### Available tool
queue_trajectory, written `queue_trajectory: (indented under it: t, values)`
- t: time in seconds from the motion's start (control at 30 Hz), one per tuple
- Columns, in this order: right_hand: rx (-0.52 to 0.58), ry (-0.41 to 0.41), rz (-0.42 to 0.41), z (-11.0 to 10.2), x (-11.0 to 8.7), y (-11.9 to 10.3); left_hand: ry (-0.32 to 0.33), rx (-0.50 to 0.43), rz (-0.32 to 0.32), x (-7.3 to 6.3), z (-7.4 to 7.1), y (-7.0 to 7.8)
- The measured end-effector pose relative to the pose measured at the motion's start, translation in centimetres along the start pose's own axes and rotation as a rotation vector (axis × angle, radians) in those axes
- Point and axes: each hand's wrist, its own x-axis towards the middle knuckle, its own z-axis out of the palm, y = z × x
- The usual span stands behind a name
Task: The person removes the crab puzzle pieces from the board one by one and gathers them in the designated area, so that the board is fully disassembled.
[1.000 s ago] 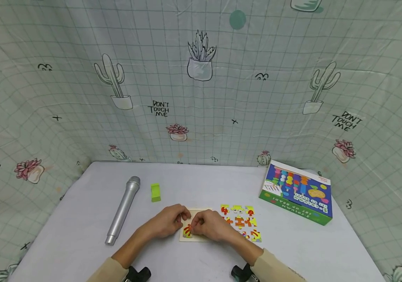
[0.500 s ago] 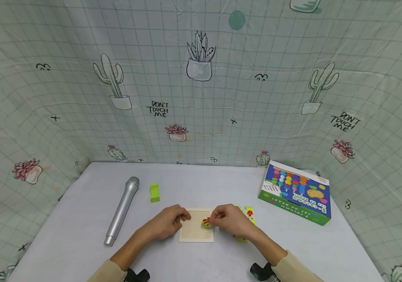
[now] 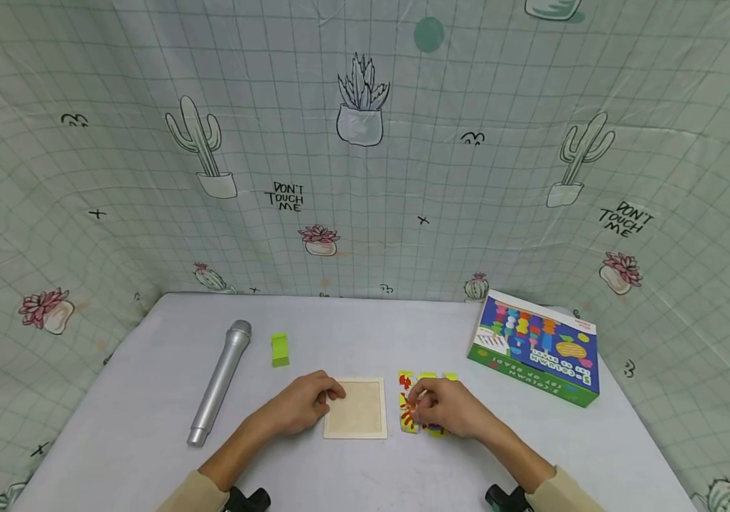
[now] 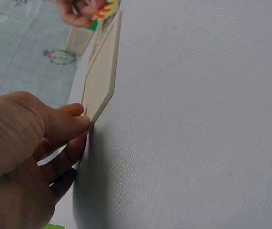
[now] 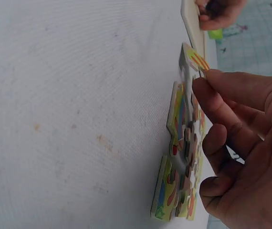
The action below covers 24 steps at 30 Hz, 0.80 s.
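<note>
My left hand (image 3: 303, 402) holds the left edge of a square, pale wooden puzzle tray (image 3: 360, 412), thumb and fingertips at its rim. The tray lies flat with its bare inside showing. To its right, my right hand (image 3: 453, 408) pinches a yellow jigsaw piece (image 5: 196, 58) with red-orange stripes between thumb and index finger. In the right wrist view that piece is tilted, at the end of the rows of loose jigsaw pieces (image 5: 176, 114). The hand covers most of these pieces in the head view.
A silver microphone-shaped cylinder (image 3: 220, 384) lies at the left, with a bright green block (image 3: 280, 350) beside it. A blue and green toy box (image 3: 534, 348) stands at the back right of the white table (image 3: 365, 476). Patterned cloth (image 3: 365, 178) hangs behind.
My right hand has lifted the striped jigsaw piece out of the tray and carried it right to the loose pieces. The left hand keeps its place on the tray's edge.
</note>
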Motion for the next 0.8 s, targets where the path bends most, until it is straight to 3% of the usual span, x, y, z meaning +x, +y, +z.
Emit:
queue_trajectory:
  t: [0.8]
  values:
    - [-0.116,0.045,-0.044,0.58,-0.16,0.31,-0.006,0.006,-0.004,-0.04,0.09,-0.14]
